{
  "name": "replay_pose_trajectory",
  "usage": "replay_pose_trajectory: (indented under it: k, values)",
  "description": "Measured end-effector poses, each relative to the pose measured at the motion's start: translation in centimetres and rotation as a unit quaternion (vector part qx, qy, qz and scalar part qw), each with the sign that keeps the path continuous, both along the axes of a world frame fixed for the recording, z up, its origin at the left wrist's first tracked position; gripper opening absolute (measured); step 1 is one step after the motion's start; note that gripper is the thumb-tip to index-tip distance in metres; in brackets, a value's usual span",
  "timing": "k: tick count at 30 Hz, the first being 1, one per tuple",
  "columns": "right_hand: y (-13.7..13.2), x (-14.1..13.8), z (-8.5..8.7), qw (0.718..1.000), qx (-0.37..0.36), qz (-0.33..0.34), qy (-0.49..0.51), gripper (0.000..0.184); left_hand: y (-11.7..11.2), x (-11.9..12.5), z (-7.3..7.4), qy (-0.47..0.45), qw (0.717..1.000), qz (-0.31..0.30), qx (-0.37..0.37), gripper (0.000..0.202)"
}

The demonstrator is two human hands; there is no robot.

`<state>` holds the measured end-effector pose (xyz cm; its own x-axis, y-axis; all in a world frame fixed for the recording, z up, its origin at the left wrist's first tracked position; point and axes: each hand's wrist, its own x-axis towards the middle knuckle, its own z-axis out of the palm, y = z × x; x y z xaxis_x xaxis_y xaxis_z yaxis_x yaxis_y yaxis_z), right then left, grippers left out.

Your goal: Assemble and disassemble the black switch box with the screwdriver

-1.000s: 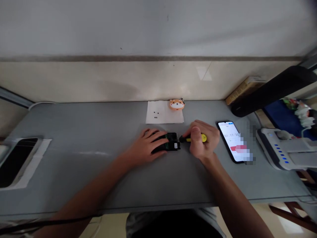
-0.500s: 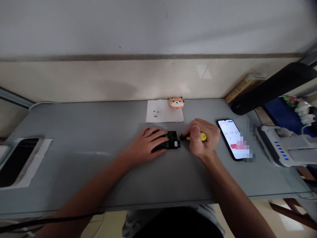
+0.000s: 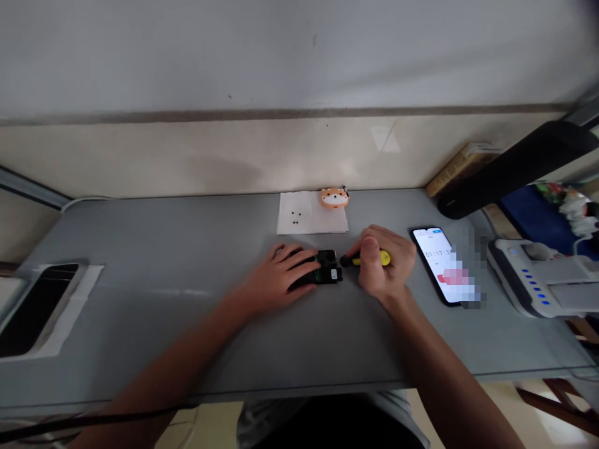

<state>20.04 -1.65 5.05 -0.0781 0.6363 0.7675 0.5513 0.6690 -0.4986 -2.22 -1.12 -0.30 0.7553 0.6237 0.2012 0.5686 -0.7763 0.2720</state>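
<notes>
A black device (image 3: 331,275) with a bare green circuit board lies on the grey table. My left hand (image 3: 281,271) rests over its left half, holding it down with fingers spread across it and hiding that part. In a fist, my right hand (image 3: 387,259) grips a screwdriver (image 3: 384,257) with a yellow and black handle. The tool lies nearly level, its black front end close to the device's right edge. Whether its tip touches the device I cannot tell. Behind the hands, several tiny dark pieces (image 3: 294,218), like screws, lie on a white paper (image 3: 312,221).
An orange animal-faced case (image 3: 334,197) sits on the paper's right end. To my right are a lit phone (image 3: 437,265) showing a timer, a power strip (image 3: 528,280) and a long black cylinder (image 3: 510,168). Another dark-screened phone (image 3: 40,305) lies far left.
The whole view has shifted very slightly. Both hands, the device and the screwdriver keep their places relative to each other.
</notes>
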Motion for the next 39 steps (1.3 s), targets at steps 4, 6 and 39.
replay_pose_trajectory:
  k: [4, 6, 39]
  values:
    - [0.06, -0.04, -0.17, 1.000, 0.000, 0.000, -0.006, 0.040, 0.02, 0.00, -0.08, -0.009, 1.000, -0.004, 0.014, 0.036]
    - [0.12, -0.03, -0.26, 1.000, 0.005, -0.013, -0.011, 0.040, 0.06, -0.01, -0.13, -0.016, 1.000, -0.009, 0.023, 0.036]
    - [0.07, -0.35, -0.52, 0.999, 0.038, -0.036, 0.013, 0.042, -0.01, 0.02, -0.30, -0.029, 0.998, -0.008, 0.047, 0.034]
